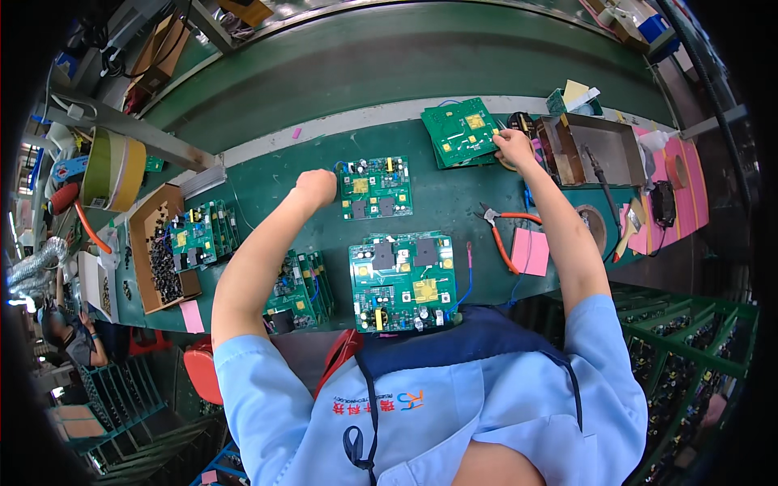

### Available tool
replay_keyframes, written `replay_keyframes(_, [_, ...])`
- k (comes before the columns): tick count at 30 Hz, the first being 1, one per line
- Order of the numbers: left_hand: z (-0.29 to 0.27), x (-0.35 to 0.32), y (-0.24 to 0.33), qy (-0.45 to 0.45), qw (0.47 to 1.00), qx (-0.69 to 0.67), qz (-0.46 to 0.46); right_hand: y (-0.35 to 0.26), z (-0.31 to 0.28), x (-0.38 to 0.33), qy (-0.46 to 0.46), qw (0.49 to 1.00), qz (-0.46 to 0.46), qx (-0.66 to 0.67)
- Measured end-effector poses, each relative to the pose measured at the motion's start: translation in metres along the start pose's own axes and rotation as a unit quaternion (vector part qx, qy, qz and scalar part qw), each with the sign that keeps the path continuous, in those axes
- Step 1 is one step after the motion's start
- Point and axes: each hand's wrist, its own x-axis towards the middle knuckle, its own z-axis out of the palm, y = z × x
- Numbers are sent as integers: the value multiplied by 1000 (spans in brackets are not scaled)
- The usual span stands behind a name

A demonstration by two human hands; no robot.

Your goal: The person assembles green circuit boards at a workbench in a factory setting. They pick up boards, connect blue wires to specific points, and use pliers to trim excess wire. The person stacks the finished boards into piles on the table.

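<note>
My right hand [515, 148] pinches the right edge of a green circuit board [463, 128], which lies underside up on other boards at the far side of the bench. My left hand [316, 188] is closed like a fist at the left edge of another circuit board [377, 204], component side up. Its fingertips are hidden, so what they grip cannot be made out. A short blue wire shows beside that hand. Close to my body lies a pair of boards [403, 279] with parts facing up and a blue wire at the right.
Orange-handled cutters [504, 243] and a pink note [531, 251] lie right of centre. A metal tray [604, 146] and a brush [628, 235] are farther right. At left stand a cardboard box of small black parts [166, 267] and upright boards [203, 235]; more boards [300, 296] stand nearer me.
</note>
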Motion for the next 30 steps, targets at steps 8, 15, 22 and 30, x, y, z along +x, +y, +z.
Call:
replay_keyframes(8, [-14, 0, 22, -131, 990, 45, -19, 7, -15, 7, -129, 946, 90, 284])
replay_keyframes(15, [-32, -2, -13, 184, 979, -91, -7, -12, -21, -17, -188, 875, 65, 442])
replay_keyframes(22, [-52, -12, 22, 69, 760, -645, 37, -46, -3, -62, -257, 840, 13, 477])
replay_keyframes(30, [-81, -40, 54, -9, 519, -833, 192, -74, -6, -91, -295, 821, -41, 487])
